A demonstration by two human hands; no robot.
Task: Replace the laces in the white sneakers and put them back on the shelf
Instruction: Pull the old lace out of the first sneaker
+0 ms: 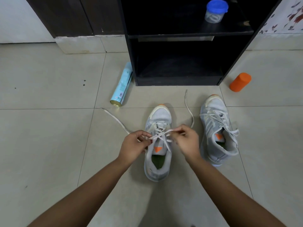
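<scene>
Two white sneakers with orange toe tips stand on the tiled floor in front of a black shelf unit (131, 46). The left sneaker (158, 167) is straight below me. Its white lace (114, 119) crosses over the tongue, with one loose end trailing left and the other curving up to the right. My left hand (133, 145) pinches the lace at the sneaker's left side. My right hand (186, 141) pinches it at the right side. The right sneaker (218, 128) stands apart with its lace threaded and lying loose.
A light blue spray can (122, 86) lies on the floor at the shelf unit's left foot. An orange bottle (240, 82) lies to the unit's right. A clear jar with a blue lid (215, 11) stands on the upper shelf. The lower shelf is dark.
</scene>
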